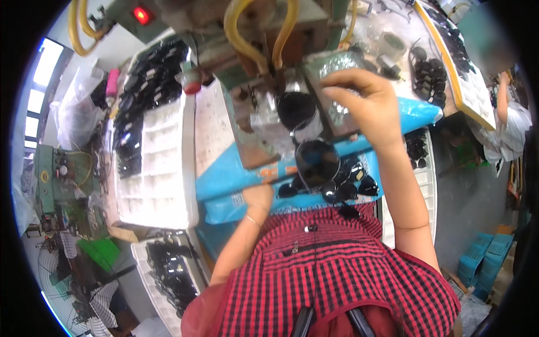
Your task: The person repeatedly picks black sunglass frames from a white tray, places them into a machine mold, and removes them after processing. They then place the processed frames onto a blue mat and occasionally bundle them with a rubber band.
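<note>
A pair of black sunglasses [318,163] with large dark lenses is at the front of the machine's metal fixture [266,121], one lens up against the fixture and the other nearer to me. My right hand [368,104] is raised to the right of the fixture. Its thumb and forefinger come together in a pinch; anything between them is too small to make out. My left hand [259,196] is low at the blue plastic sheet [224,180], left of the sunglasses, its fingers mostly hidden. Several loose dark lenses or glasses [345,188] lie on the sheet near my apron.
Overhead hangs the machine head with yellow hoses [244,33] and a red knob [192,84]. White compartment trays [163,168] with black glasses stand at left. Further right are more black glasses [429,76] and a yellow-edged tray [469,90]; another person's arm [501,101] shows beyond.
</note>
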`<state>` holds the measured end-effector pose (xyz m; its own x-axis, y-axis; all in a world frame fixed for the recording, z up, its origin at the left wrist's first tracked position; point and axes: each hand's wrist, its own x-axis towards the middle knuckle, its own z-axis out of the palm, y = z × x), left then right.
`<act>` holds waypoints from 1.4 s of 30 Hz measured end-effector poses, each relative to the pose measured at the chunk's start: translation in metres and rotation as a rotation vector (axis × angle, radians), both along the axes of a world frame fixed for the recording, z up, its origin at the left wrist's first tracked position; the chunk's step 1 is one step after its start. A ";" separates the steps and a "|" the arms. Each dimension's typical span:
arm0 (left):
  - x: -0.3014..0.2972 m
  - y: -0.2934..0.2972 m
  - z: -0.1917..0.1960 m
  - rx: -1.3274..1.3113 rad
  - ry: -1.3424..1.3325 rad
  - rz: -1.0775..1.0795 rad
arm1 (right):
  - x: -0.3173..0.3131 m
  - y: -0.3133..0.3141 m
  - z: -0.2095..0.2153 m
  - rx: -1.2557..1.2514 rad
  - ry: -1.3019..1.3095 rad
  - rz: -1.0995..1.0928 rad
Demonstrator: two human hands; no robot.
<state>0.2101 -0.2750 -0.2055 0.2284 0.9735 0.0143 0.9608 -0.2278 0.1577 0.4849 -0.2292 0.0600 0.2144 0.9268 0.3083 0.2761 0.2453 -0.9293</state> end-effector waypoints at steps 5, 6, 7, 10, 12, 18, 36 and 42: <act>-0.003 0.001 0.031 -0.091 0.004 -0.149 | -0.030 0.029 0.012 -0.038 0.141 0.059; -0.007 0.000 0.034 -0.208 0.034 -0.175 | -0.037 0.032 0.004 0.028 0.199 0.129; -0.011 -0.009 0.043 -0.337 0.068 -0.189 | -0.040 0.031 0.001 0.057 0.156 0.131; -0.011 0.001 0.141 -0.671 -0.094 -0.543 | -0.041 0.028 -0.002 0.036 0.147 0.087; -0.006 0.021 0.253 -0.640 -0.677 -0.504 | -0.038 0.025 -0.002 0.072 0.158 0.069; 0.021 0.098 0.341 0.573 -1.066 -0.428 | -0.059 0.026 0.003 -0.016 0.397 0.133; 0.195 0.063 0.250 0.337 -0.184 -0.629 | 0.081 -0.056 -0.069 0.037 0.267 -0.328; 0.179 0.036 0.239 0.098 -0.475 -0.696 | 0.112 -0.138 -0.149 -0.345 0.057 -0.303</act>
<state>0.3892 -0.2392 0.0336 0.7238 0.6022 0.3370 0.4330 -0.7765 0.4577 0.5970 -0.3672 -0.0893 0.4994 0.8660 -0.0272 0.2335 -0.1647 -0.9583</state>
